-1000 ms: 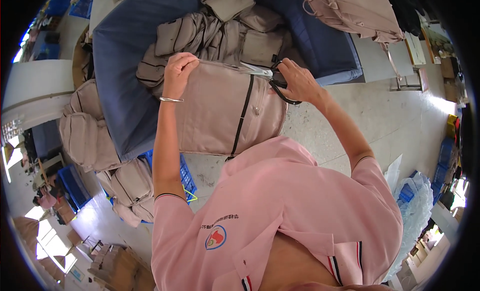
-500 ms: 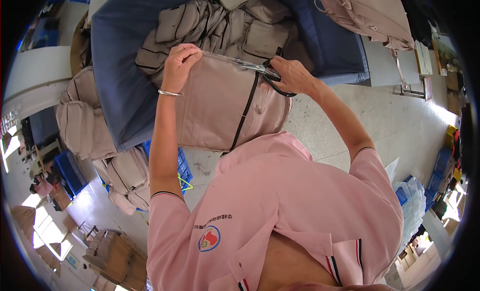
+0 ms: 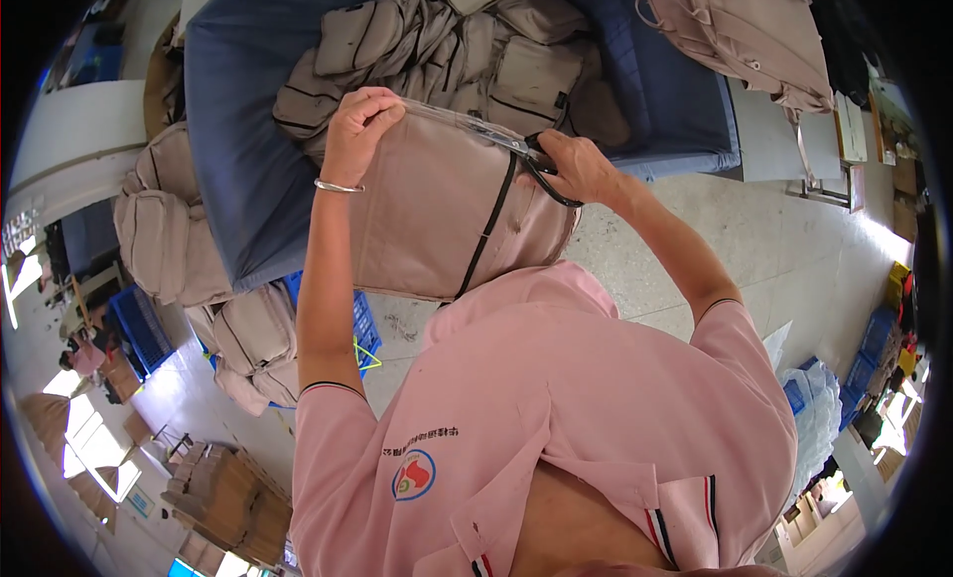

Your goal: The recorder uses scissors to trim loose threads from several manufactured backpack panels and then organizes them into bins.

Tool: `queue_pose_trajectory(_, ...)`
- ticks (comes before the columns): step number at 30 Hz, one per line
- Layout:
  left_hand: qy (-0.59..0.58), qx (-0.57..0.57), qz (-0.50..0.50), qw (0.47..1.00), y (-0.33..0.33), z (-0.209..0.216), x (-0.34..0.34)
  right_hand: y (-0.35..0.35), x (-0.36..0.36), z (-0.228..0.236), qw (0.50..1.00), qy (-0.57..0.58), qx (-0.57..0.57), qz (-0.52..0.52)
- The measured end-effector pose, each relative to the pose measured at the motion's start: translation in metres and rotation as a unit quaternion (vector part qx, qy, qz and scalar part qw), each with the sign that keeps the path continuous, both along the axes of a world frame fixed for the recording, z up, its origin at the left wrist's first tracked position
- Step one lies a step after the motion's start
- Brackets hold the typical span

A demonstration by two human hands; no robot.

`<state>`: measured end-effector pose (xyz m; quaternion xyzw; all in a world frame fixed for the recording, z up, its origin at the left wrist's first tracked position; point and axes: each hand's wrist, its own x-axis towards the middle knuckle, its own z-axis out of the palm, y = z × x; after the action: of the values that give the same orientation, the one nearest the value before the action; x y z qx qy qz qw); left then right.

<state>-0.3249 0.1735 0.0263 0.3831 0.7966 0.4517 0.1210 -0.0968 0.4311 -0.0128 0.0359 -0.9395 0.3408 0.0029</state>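
Observation:
A beige-pink fabric bag piece with a black zipper across it hangs upright in front of my body. My left hand pinches its upper left corner, a silver bangle on that wrist. Black-handled scissors are gripped in my right hand at the upper right of the bag. The blades point left and lie along the bag's top edge. Whether they are cutting into anything is too small to tell.
Beyond my hands stands a large blue fabric bin heaped with similar bags. A finished-looking backpack rests on a table at upper right. More bags pile up at the left, some above a blue crate. Clear plastic sheeting lies at right.
The scissors and my right hand have dropped slightly, and the blades tilt more down toward the right. My left hand keeps its hold on the corner.

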Motion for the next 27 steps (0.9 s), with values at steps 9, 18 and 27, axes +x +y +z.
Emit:
queue_pose_trajectory(9,-0.009,0.000,-0.005,1.000,-0.001,0.006,0.007,0.001,0.001,0.008,1.000,0.012,0.016,-0.008)
queue_pose_trajectory(18,-0.053,0.018,-0.003,0.998,-0.004,0.003,0.011,-0.009,-0.004,0.016,0.999,-0.001,0.044,0.003)
queue_pose_trajectory(27,-0.088,0.020,-0.022,0.996,-0.004,0.002,0.007,-0.018,-0.018,0.026,0.998,-0.002,0.052,-0.020)
